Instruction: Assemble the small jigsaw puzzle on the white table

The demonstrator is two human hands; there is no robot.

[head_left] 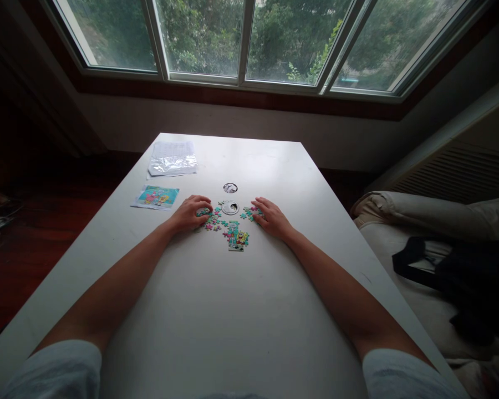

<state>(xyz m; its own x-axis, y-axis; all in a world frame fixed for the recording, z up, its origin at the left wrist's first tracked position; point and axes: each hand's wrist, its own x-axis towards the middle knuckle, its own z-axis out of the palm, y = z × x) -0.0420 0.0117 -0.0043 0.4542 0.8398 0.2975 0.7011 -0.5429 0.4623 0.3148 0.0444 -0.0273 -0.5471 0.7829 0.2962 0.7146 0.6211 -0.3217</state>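
Note:
A partly joined jigsaw puzzle (237, 237) with a yellow cartoon figure lies flat on the white table (249, 310). My left hand (191, 213) rests to its upper left, fingers curved and apart over loose puzzle pieces (212, 221) in green and pink. To the upper right, my right hand (272, 217) has its fingers spread over another small group of puzzle pieces (247, 213), partly covering them. Between the hands sits a round tin (230, 208), with a round lid-like disc (230, 188) just behind it. Neither hand visibly lifts a piece.
A picture sheet (156, 198) with cartoon figures lies at the left of the table. Behind it are papers and a clear plastic bag (172, 159). A couch with dark clothing (461, 271) on it stands at the right. Windows (241, 44) run along the far wall.

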